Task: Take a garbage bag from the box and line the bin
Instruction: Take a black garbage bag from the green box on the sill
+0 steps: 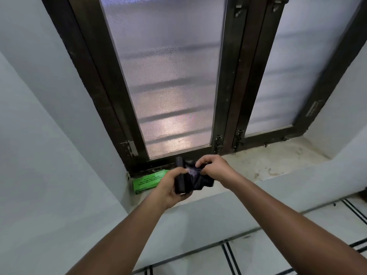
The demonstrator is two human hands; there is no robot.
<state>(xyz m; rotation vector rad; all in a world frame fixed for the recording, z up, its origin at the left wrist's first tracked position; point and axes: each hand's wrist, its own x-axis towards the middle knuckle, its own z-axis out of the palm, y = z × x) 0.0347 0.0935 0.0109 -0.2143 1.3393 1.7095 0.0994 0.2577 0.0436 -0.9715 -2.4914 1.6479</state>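
A green garbage-bag box lies flat on the window sill, at its left end against the wall. Just right of the box, above the sill, my left hand grips a black roll of garbage bags held upright. My right hand pinches the loose black bag that hangs crumpled from the roll's right side. The two hands are close together, thumbs nearly touching. No bin is in view.
A dark-framed window with mesh panes rises behind the sill. Pale walls close in on the left and right. Tiled floor with dark stripes shows below the sill at the lower right.
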